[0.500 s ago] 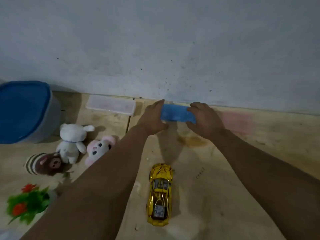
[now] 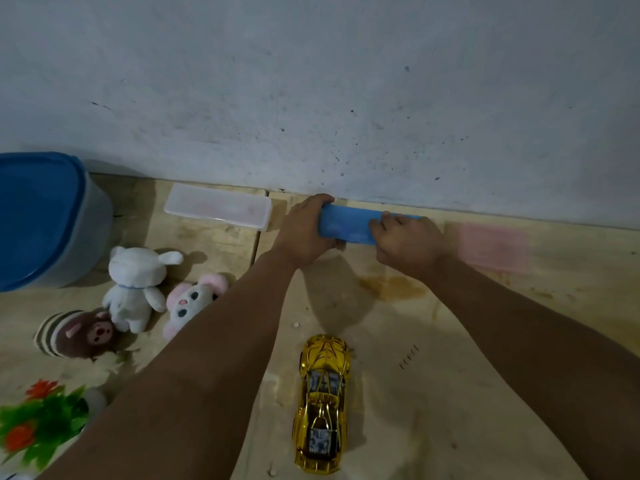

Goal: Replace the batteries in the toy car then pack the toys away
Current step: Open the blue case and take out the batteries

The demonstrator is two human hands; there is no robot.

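Both hands gripped a long blue box point(image 2: 348, 228) at the far edge of the wooden floor point(image 2: 450, 341), against the wall point(image 2: 311, 81): the left hand point(image 2: 304, 233) clasped its left end and the right hand point(image 2: 408, 242) its right end. The gold toy car point(image 2: 322, 403) lay nearer, between the forearms, untouched. Plush toys point(image 2: 138, 289) sat at left, near a clear lid point(image 2: 218, 211) and a blue-lidded tub point(image 2: 45, 220).

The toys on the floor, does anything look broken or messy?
Nothing looks broken. The gold toy car sits upright on its wheels. The striped brown plush and pink-eared plush lie tipped over, and small white crumbs dot the floor. Both hands, left and right, hold a blue box by the wall.
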